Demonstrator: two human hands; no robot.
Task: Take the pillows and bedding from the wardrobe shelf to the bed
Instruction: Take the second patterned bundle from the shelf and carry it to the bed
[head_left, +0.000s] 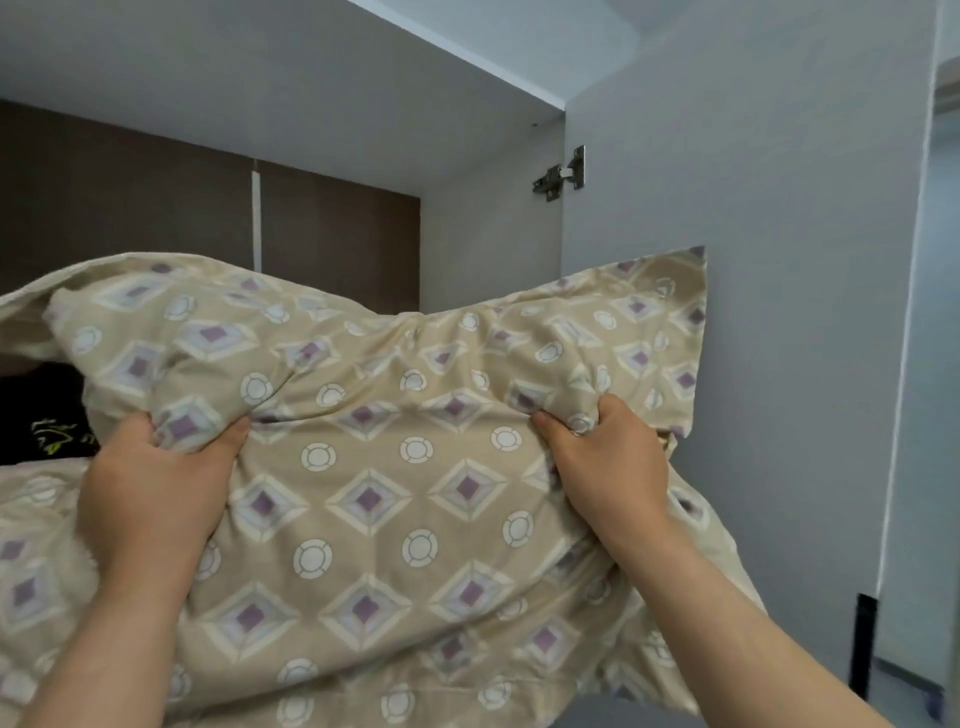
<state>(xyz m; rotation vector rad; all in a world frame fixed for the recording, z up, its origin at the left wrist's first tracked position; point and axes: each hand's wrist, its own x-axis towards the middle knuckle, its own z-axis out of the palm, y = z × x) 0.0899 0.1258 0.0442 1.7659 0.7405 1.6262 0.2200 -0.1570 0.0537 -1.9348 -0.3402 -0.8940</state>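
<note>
A beige pillow (395, 499) with purple diamonds and white rings fills the middle of the head view, held up in front of the open wardrobe compartment. My left hand (156, 483) grips a bunch of its cover at the left, fingers curled into the fabric. My right hand (602, 467) grips the cover at the right in the same way. More bedding of the same pattern (36, 561) lies at the lower left, partly hidden behind my left arm. A dark item with yellow-green print (47, 421) sits behind it in the wardrobe.
The wardrobe's dark brown back panel (156, 208) and grey ceiling panel (260, 67) are above the pillow. Its open grey door (753, 208) hangs on a metal hinge (563, 174) at the right. A black fitting (865, 644) shows at the lower right by the door's edge.
</note>
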